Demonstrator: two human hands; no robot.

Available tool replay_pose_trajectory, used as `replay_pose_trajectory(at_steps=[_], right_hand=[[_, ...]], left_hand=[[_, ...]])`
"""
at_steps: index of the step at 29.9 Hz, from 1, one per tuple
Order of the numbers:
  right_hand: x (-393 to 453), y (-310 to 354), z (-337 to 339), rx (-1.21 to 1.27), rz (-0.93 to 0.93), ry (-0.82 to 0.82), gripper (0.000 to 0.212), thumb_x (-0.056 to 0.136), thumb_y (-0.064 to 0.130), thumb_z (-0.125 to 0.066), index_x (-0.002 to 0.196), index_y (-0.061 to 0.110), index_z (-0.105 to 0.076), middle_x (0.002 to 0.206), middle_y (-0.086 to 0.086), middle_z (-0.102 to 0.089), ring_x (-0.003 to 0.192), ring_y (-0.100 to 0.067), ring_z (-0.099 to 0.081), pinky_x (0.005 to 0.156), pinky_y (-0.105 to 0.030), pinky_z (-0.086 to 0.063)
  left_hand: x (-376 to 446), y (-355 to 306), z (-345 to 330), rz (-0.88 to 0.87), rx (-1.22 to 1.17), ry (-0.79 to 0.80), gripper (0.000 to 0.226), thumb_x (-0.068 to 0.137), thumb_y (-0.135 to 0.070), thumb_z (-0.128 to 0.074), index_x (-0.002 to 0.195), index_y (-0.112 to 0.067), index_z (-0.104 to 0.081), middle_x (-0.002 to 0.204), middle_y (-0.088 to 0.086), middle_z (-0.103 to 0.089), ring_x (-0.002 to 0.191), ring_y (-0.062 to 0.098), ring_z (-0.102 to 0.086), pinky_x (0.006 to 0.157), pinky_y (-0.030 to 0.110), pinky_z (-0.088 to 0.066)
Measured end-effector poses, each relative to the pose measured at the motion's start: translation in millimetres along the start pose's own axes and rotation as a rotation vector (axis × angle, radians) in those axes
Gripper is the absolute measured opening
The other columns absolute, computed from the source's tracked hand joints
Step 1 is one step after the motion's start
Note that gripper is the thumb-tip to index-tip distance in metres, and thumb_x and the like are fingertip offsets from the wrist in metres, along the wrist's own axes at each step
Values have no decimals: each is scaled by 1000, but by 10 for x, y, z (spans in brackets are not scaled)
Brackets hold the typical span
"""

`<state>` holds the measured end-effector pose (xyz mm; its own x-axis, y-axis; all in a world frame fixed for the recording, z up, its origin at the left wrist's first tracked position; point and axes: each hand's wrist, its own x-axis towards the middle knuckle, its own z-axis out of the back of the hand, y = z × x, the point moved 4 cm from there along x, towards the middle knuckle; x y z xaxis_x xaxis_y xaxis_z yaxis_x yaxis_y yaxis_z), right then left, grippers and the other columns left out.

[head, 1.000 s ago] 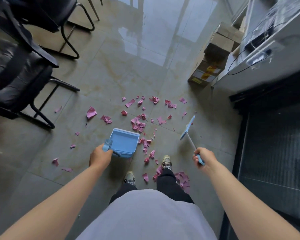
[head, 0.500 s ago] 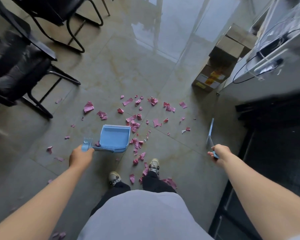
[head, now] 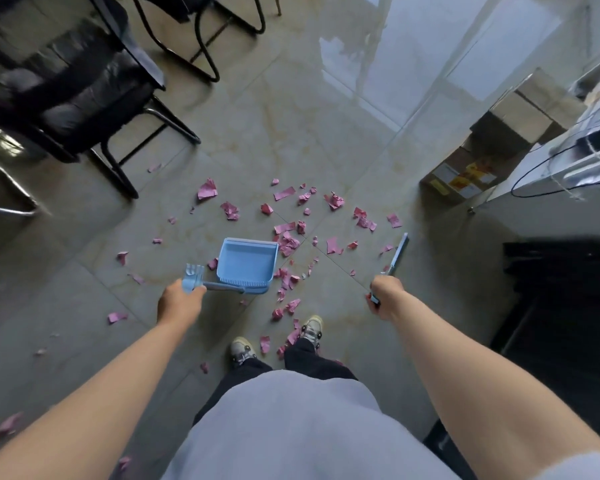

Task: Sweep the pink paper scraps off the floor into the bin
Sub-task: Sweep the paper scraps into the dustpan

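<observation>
The left hand (head: 179,301) curls round the handle of a light-blue plastic dustpan (head: 246,260), and the right hand (head: 385,294) grips the thin handle of a blue broom (head: 397,252), its head at the right edge of the litter. Torn pink paper scraps (head: 288,242) lie scattered across the glossy tiled floor (head: 291,133), from the far middle to beside the shoes (head: 310,329); no bin is visible. A hard stroke could likely skid light scraps left under the black chair (head: 66,88), and the near ones risk being trodden on.
</observation>
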<state>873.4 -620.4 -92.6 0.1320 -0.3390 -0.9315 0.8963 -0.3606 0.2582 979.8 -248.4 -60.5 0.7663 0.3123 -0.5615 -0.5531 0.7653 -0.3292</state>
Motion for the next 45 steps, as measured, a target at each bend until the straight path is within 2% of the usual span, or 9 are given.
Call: replay_pose_trajectory(at_steps=[4,8,17,21,25,31,34,38,45], right_hand=[[-157,-101,-475,-81,15,91,6,96,8,-41,99,13,-42,74,0,-43,60,-10,-47,39,-19,-48],[-312,-266,-756,-81,12,121,27,95,10,-41,69,17,-38,73,-2,-43,60,-13,-46,55,-26,-45],[-346,-628,-578,160,-65,-77,21,90,3,-39,70,9,-42,74,-10,-42,56,-20,-37,54,-26,-31],[-281,-785,-306,109,-68,-188,20,93,6,-39,76,8,-49,81,-13,-50,73,-28,-51,64,-32,-46],[-193,-1036,63,230,-157,-299,24,94,4,-36,70,6,-39,66,-8,-38,51,-22,-39,48,-24,-27],[-157,-1205,510,172,-130,-261,24,97,7,-38,74,12,-42,74,-7,-46,57,-16,-45,48,-23,-44],[-147,-1229,542,364,-218,-249,21,98,5,-30,82,11,-43,75,-7,-44,59,-13,-43,33,-10,-39],[-117,-896,389,511,-154,-222,20,95,3,-28,104,14,-43,76,-7,-42,58,-12,-43,34,-9,-39],[23,-211,234,622,-121,-159,24,93,3,-33,74,16,-39,75,-3,-44,56,-11,-44,34,-10,-41]], left_hand=[[-17,40,30,15,-38,-4,22,90,-19,-61,104,-2,-66,100,22,-67,85,34,-57,72,35,-39],[22,26,82,15,-55,-3,23,90,-19,-61,105,-2,-66,100,22,-67,90,37,-60,73,36,-41],[131,-184,58,-34,-4,14,22,91,-20,-60,103,-2,-63,97,20,-64,81,31,-52,68,32,-36],[136,-307,20,-77,10,27,21,92,-19,-58,104,-2,-62,95,17,-62,81,31,-51,69,33,-35],[153,-367,6,-112,25,38,23,91,-20,-59,105,-2,-63,100,20,-64,83,32,-52,70,33,-38],[157,-367,1,-113,-44,50,11,87,-19,-62,93,-10,-64,95,19,-67,84,35,-58,70,36,-41],[142,-344,-10,-101,-66,47,9,85,-20,-63,91,-12,-65,95,20,-68,89,39,-63,71,39,-48],[124,-294,-32,-80,-72,40,8,84,-22,-63,88,-15,-63,94,22,-67,90,42,-63,74,44,-52],[93,-146,-16,-28,-107,-10,15,86,-24,-64,93,-10,-65,91,20,-67,77,36,-60,73,43,-52]])
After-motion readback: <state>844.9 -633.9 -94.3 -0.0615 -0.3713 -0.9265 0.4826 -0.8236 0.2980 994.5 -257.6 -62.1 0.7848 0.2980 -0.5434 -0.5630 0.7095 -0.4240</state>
